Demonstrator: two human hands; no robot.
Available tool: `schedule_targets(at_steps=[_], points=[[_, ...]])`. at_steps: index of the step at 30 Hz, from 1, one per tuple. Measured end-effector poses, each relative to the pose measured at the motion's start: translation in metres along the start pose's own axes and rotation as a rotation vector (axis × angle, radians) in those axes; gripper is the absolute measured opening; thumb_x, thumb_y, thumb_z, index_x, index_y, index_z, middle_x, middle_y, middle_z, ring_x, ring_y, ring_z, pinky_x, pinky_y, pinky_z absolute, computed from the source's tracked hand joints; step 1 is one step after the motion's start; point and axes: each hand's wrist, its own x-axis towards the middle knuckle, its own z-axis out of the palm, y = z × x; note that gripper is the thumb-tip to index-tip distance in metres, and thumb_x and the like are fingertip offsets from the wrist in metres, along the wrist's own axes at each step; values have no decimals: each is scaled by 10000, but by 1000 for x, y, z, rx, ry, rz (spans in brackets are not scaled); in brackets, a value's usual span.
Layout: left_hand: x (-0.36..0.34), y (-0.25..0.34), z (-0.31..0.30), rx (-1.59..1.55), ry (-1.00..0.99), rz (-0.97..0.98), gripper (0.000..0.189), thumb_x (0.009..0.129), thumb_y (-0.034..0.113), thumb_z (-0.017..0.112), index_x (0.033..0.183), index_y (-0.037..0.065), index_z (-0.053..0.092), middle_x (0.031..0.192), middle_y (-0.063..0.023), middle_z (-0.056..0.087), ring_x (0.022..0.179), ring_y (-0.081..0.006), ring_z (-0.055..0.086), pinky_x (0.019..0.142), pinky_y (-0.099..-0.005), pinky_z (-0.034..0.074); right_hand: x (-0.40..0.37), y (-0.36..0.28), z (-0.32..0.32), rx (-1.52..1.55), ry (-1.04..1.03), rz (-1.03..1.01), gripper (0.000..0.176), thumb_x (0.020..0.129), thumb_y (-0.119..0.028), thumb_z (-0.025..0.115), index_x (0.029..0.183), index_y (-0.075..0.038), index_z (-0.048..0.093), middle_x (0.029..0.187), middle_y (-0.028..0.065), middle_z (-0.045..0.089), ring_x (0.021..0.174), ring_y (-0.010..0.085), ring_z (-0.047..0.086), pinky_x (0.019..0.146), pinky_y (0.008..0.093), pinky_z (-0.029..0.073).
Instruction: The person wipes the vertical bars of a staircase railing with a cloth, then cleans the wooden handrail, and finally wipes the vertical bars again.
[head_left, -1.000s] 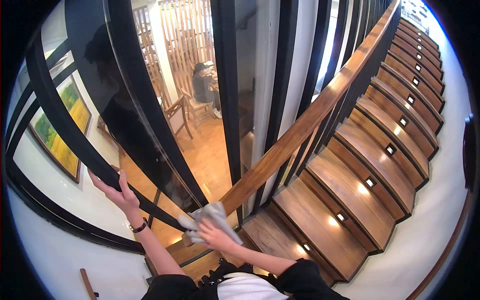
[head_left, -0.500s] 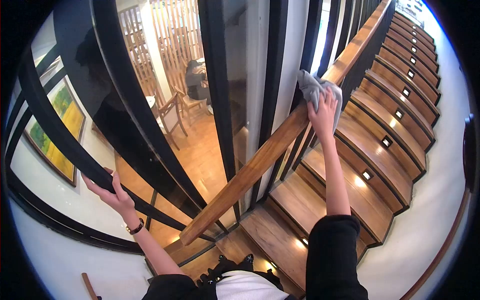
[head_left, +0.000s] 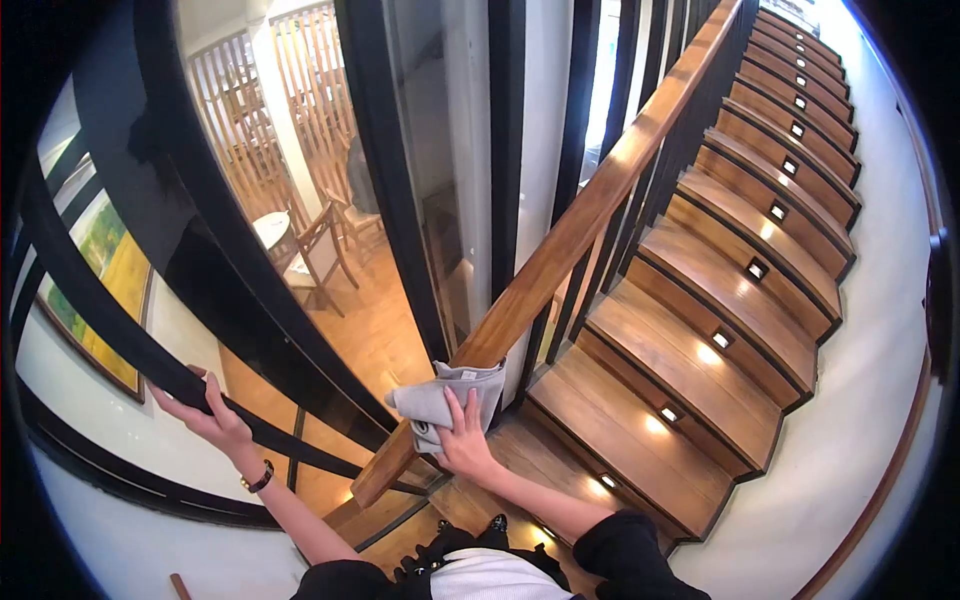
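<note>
A folded grey cloth (head_left: 440, 402) lies over the wooden handrail (head_left: 570, 235) near its lower end. My right hand (head_left: 463, 435) presses the cloth against the rail, its fingers on top of the fabric. At the left, my left hand (head_left: 212, 415) rests against a black metal bar (head_left: 120, 335), thumb and fingers on either side of it. A dark band circles my left wrist.
Wooden stairs (head_left: 690, 350) with small step lights climb to the upper right beside a white wall (head_left: 800, 440). Black uprights and glass stand left of the rail. Beyond them are a chair (head_left: 318, 255), a round table (head_left: 271, 228) and a framed picture (head_left: 100, 280).
My right hand and the grey cloth have moved down the handrail, from its upper part to near its lower end. My left hand stays at the black bar. The view has shifted slightly.
</note>
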Motion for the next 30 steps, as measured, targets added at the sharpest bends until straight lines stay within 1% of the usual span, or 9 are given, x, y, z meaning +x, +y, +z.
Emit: schedule_targets(at_steps=[2, 5, 8, 13, 16, 19, 21, 24, 30], points=[[1, 2, 1, 9, 12, 15, 724, 894, 41, 563, 1528, 3, 214, 1260, -184, 482, 978, -243, 544, 874, -360, 463, 11, 30, -8, 8, 50, -49, 317, 668, -100, 680, 919, 91, 648, 1549, 347, 160, 1421, 623, -3, 1131, 725, 132], [1, 6, 3, 52, 20, 46, 726, 897, 51, 575, 1527, 1, 219, 1303, -194, 457, 979, -246, 548, 875, -362, 463, 81, 77, -82, -40, 305, 46, 541, 636, -18, 653, 1172, 26, 595, 1593, 260, 158, 1437, 596, 3, 1145, 694, 159], [1, -2, 0, 39, 15, 40, 724, 906, 67, 584, 1527, -5, 219, 1341, -204, 430, 978, -253, 551, 873, -361, 467, 152, 126, -162, -195, 428, 87, 362, 629, 13, 687, 984, 60, 637, 1578, 264, 211, 1461, 545, 16, 1195, 610, 153], [1, -8, -3, 94, 15, 55, 719, 925, 88, 589, 1524, -26, 209, 1341, -212, 426, 1005, -264, 546, 872, -362, 474, 199, 159, -206, -483, 443, 182, 413, 711, -60, 677, 1111, 36, 639, 1564, 250, 239, 1467, 529, 58, 1188, 607, 174], [2, -14, -5, 134, 27, 63, 703, 946, 121, 591, 1516, -47, 216, 1410, -247, 391, 1127, -323, 517, 969, -388, 450, 178, 115, -176, -529, 274, 185, 452, 662, -163, 715, 1080, 4, 669, 1549, 250, 287, 1479, 501, 83, 1158, 685, 129], [2, -19, -8, 227, 40, 121, 706, 960, 175, 600, 1510, -66, 228, 1491, -295, 332, 1315, -380, 418, 1091, -421, 348, 127, 53, -112, -657, 143, 193, 339, 761, -250, 657, 1012, -24, 694, 1484, 277, 370, 1435, 558, 170, 1077, 784, 156], [1, -20, -7, 206, 35, 93, 711, 963, 175, 589, 1519, -61, 213, 1507, -291, 318, 1335, -379, 410, 1102, -416, 346, 81, 5, -65, -824, 5, 113, 346, 867, -298, 553, 1042, -29, 681, 1433, 271, 430, 1409, 535, 261, 1010, 813, 260], [3, -21, -9, 223, 35, 110, 715, 963, 186, 582, 1525, -51, 210, 1528, -299, 278, 1346, -383, 406, 1108, -418, 347, 10, -72, -2, -802, -258, -100, 461, 906, -289, 458, 1270, -34, 581, 1404, 182, 470, 1346, 381, 391, 1057, 714, 321], [2, -15, -8, 288, 44, 137, 733, 964, 213, 578, 1526, -57, 193, 1514, -299, 303, 1326, -375, 430, 1087, -421, 383, -45, -125, 109, -514, -302, -524, 407, 849, -273, 533, 1177, -59, 644, 1221, 131, 506, 1268, 317, 437, 1135, 586, 283]])
